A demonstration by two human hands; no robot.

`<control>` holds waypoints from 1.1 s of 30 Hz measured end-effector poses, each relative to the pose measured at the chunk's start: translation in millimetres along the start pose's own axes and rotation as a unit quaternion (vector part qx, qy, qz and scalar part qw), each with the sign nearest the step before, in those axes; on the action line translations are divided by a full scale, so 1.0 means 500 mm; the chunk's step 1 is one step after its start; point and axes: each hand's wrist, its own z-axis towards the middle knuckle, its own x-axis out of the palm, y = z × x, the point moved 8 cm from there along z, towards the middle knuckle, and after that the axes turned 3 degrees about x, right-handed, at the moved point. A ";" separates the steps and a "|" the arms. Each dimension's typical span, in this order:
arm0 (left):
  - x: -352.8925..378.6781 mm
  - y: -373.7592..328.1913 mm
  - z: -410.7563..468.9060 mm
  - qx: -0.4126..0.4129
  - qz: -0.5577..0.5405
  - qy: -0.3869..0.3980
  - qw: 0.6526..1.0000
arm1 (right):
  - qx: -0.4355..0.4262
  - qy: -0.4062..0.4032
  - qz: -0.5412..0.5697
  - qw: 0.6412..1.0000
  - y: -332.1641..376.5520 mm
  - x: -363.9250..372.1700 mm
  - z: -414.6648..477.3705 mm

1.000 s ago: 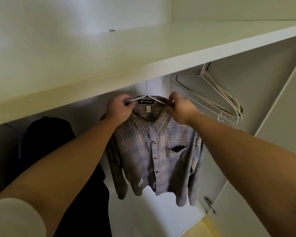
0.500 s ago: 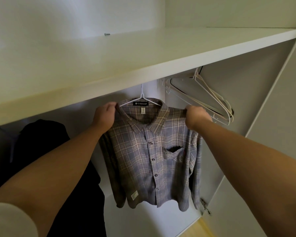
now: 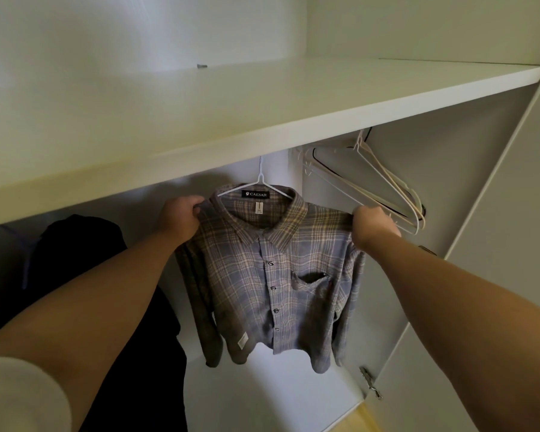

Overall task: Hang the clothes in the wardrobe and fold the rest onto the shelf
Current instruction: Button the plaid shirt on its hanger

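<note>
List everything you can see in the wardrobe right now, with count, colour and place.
shelf: one, white, across the top, above the hanging space
shirt: one, grey and tan plaid, hanging in the middle on a hanger
hanger: one, white, inside the shirt collar, hook going up behind the shelf edge
spare hangers: several, pale plus at least one black, bunched at right; exact count unclear
dark garment: one, black, hanging at left
door: one, white, open at right
hinge: one, metal, low on the door edge
left hand: one, grips one shirt shoulder
right hand: one, grips the other shoulder
</note>
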 end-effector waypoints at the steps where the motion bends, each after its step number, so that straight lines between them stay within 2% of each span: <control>1: 0.002 0.000 0.000 -0.003 0.000 0.006 1.000 | 0.001 0.000 -0.004 1.000 0.000 0.003 -0.002; 12: 0.004 -0.003 0.001 -0.020 -0.017 0.026 0.999 | 0.027 0.015 -0.036 0.999 0.012 0.018 -0.014; 18: 0.005 -0.040 0.020 0.009 -0.032 0.004 0.999 | -0.125 -0.023 0.016 0.992 0.127 0.000 -0.005; 24: -0.016 0.006 0.014 -0.037 -0.050 -0.037 0.997 | -0.101 -0.060 -0.022 0.993 0.127 -0.017 -0.009; 29: -0.034 0.014 0.018 -0.042 -0.059 -0.070 0.995 | -0.073 -0.056 0.056 0.994 0.125 -0.026 0.007; 33: -0.037 0.018 0.023 -0.019 -0.067 -0.048 0.996 | -0.064 -0.070 0.086 0.992 0.120 -0.037 0.009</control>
